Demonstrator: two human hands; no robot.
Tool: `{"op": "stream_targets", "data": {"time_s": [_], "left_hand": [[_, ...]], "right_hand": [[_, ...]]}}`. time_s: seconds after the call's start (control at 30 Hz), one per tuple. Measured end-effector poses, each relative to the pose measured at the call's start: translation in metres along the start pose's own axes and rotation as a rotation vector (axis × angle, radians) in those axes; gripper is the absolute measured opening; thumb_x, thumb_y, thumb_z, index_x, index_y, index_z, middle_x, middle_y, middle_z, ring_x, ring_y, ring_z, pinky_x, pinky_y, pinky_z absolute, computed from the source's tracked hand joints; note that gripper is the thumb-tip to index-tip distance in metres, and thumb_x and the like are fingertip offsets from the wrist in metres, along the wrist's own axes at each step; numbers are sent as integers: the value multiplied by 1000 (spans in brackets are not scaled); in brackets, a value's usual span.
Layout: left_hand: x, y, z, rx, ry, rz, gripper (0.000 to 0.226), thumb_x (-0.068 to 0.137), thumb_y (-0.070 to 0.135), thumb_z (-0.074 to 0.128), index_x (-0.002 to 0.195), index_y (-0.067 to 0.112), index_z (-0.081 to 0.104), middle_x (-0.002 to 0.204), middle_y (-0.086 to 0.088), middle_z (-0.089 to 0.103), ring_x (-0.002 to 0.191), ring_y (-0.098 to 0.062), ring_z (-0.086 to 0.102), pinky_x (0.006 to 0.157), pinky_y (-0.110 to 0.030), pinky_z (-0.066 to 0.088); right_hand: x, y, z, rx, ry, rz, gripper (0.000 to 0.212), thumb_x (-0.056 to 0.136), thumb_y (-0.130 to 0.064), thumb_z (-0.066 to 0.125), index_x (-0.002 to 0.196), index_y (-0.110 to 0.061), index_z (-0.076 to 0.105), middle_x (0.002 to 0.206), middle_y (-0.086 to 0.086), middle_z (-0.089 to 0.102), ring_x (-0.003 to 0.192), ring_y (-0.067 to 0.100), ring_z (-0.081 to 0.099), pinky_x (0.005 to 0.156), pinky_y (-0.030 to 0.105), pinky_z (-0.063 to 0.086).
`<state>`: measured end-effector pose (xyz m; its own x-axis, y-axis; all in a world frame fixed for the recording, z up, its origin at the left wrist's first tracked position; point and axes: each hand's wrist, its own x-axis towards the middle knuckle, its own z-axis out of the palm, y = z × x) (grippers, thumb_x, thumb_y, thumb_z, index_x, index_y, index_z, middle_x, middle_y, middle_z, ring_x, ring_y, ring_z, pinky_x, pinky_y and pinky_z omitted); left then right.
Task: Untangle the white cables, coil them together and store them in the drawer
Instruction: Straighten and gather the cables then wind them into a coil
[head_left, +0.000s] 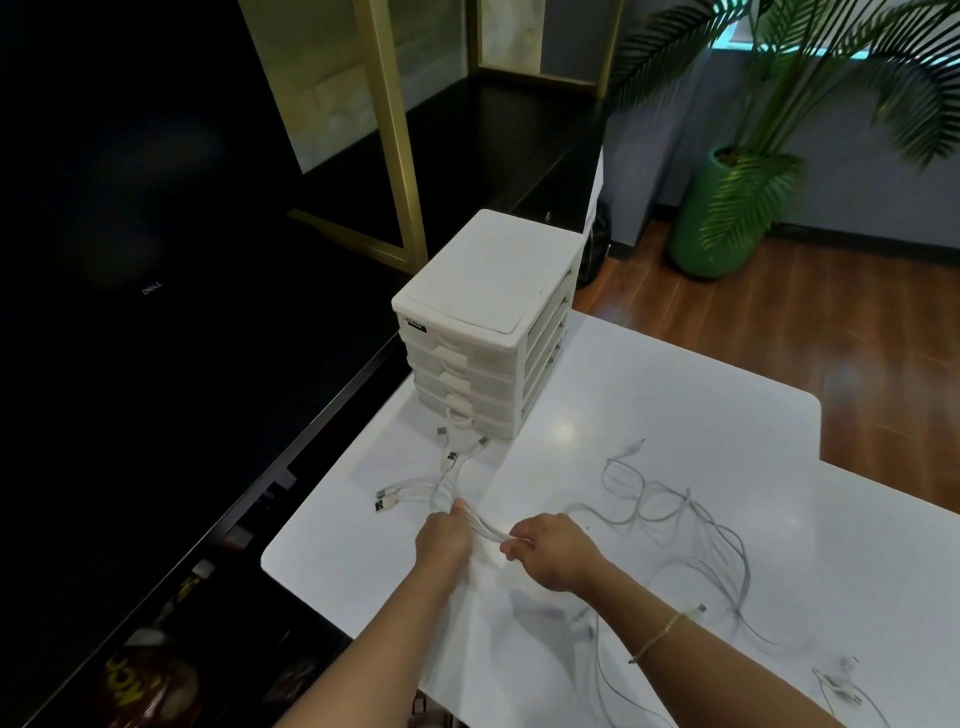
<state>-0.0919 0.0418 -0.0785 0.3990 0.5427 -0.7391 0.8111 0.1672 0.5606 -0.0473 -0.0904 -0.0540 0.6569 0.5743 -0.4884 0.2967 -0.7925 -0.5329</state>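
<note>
Several white cables (670, 519) lie on the white table (649, 395). Their USB plug ends (447, 460) fan out to the left, in front of the drawer unit. My left hand (441, 535) grips the gathered bundle near those plugs. A short way along the same bundle, my right hand (550, 551) pinches the strands, and a taut stretch runs between the two hands. Loose tangled loops trail off to the right and toward the near edge. The white drawer unit (488, 322) stands at the table's far left corner with all its drawers closed.
A large dark Dell monitor (156, 291) fills the left side beside the table. A potted palm in a green pot (722, 218) stands on the wooden floor at the far right. More small cable ends (841, 686) lie at the table's near right.
</note>
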Motion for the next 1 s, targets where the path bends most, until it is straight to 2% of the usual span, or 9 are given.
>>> {"op": "stream_targets", "data": {"time_s": [0.13, 0.23, 0.33, 0.43, 0.5, 0.63, 0.77, 0.93, 1.0], "left_hand": [[-15, -10, -6, 223, 375, 446, 24, 98, 24, 42, 97, 6, 58, 101, -5, 58, 104, -25, 51, 84, -37, 46], [-27, -4, -2, 436, 128, 811, 20, 99, 17, 38, 93, 13, 57, 92, 7, 54, 95, -14, 47, 88, -26, 40], [-26, 3, 10, 797, -126, 1006, 33, 101, 15, 27, 97, 11, 59, 93, -1, 59, 93, -14, 47, 107, -22, 24], [-18, 10, 14, 880, -241, 985, 39, 103, 23, 23, 87, 13, 58, 93, -9, 64, 90, -21, 53, 91, -25, 36], [-13, 15, 13, 865, -335, 973, 38, 103, 26, 27, 76, 17, 51, 90, -11, 65, 83, -22, 55, 71, -22, 34], [-7, 27, 16, 839, -412, 939, 41, 103, 30, 28, 77, 16, 56, 84, -6, 63, 81, -19, 55, 67, -19, 32], [2, 30, 19, 770, -486, 855, 45, 95, 44, 27, 82, 17, 59, 74, 8, 54, 73, -12, 51, 66, -19, 39], [7, 39, 21, 859, -527, 904, 31, 103, 29, 29, 99, 13, 56, 107, -5, 62, 97, -19, 56, 79, -26, 42], [7, 42, 20, 862, -530, 924, 33, 103, 27, 29, 107, 7, 55, 111, -7, 61, 98, -19, 55, 75, -23, 36]], "right_hand": [[-1, 2, -5, 0, -30, 12, 34, 96, -31, 43, 99, -9, 69, 112, 5, 65, 102, 21, 56, 80, 26, 41], [-4, 3, -10, 15, -39, 22, 34, 96, -30, 43, 99, -9, 69, 111, 7, 65, 90, 16, 51, 74, 25, 36], [-9, 3, -18, 25, -84, 50, 32, 98, -23, 41, 108, -5, 66, 115, 12, 64, 105, 26, 56, 82, 28, 39], [-13, 3, -23, 60, -91, 42, 32, 98, -17, 40, 114, -8, 66, 116, 7, 64, 109, 23, 56, 92, 29, 41], [-16, 5, -27, 168, -80, 62, 31, 97, -20, 42, 108, -8, 69, 89, -3, 62, 89, 14, 55, 81, 23, 41], [-16, 11, -35, 461, -106, 148, 22, 98, -21, 45, 94, -16, 66, 66, -8, 53, 57, 0, 45, 55, 10, 34], [-10, 17, -36, 419, -18, 252, 26, 97, -21, 46, 98, -11, 69, 66, -5, 58, 55, 2, 46, 52, 12, 33], [1, 18, -31, 159, 91, 275, 38, 99, -32, 42, 96, -7, 71, 103, 7, 69, 95, 19, 60, 73, 23, 41], [3, 16, -33, 180, 79, 278, 42, 99, -37, 42, 89, -8, 71, 95, 6, 70, 80, 16, 58, 63, 18, 39]]}}
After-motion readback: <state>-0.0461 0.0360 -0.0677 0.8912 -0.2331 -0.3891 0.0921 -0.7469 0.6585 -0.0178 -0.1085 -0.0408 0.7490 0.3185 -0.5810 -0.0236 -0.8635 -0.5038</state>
